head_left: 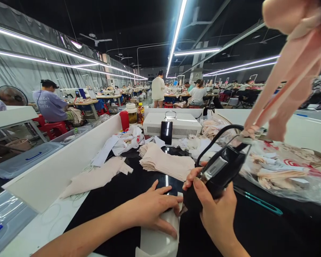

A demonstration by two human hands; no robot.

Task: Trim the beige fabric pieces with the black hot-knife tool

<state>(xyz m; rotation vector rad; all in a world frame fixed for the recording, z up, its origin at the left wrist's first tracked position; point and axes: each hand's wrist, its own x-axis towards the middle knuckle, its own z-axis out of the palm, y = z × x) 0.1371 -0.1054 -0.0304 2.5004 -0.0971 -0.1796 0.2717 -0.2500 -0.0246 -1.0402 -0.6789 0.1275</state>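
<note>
My right hand (pixel 216 210) is wrapped round a black corded hand tool (pixel 222 171) with a silver plate on its side. A knotted pink fabric strip (pixel 280 82) hangs from above and is tied at the tool's upper end. My left hand (pixel 160 207) lies with its fingers spread on a whitish, semi-transparent piece (pixel 160 239) on the black tabletop (pixel 109 214). Under its fingertips shows a small pale edge, partly covered. Just beyond the hands rests a stack of pale pink fabric pieces (pixel 166 160). The tool's lower end is hidden behind my fingers.
More pale fabric (pixel 98 175) lies on the left. A phone (pixel 166 132) leans against a white vented box (pixel 173 123). Teal thread snips (pixel 264 204) and a plastic bag of cut pieces (pixel 289 167) lie right. White panels (pixel 69 157) edge the table; people sit at sewing machines beyond.
</note>
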